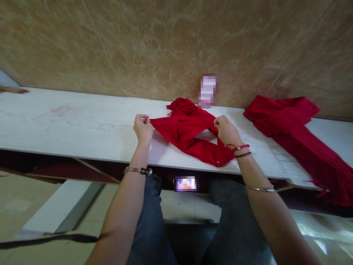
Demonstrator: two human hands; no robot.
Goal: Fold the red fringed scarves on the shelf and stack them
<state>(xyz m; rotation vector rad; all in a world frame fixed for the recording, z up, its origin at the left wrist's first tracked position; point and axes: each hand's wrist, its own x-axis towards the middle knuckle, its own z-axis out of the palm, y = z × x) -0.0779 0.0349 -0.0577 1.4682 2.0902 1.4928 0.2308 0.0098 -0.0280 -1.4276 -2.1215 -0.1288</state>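
Note:
A red fringed scarf (190,134) lies partly folded on the white wooden tabletop (68,121) in front of me. My left hand (142,127) is closed in a pinch on the scarf's left corner. My right hand (225,129) is closed on a fold of the same scarf at its right side. The cloth stretches between the two hands, with its fringed end bunched toward the wall.
A stack of red scarves (292,125) lies at the right and hangs over the table's front edge. A small blurred object (207,90) stands against the marbled wall (165,44). My knees sit under the table, with a phone (186,183) between them.

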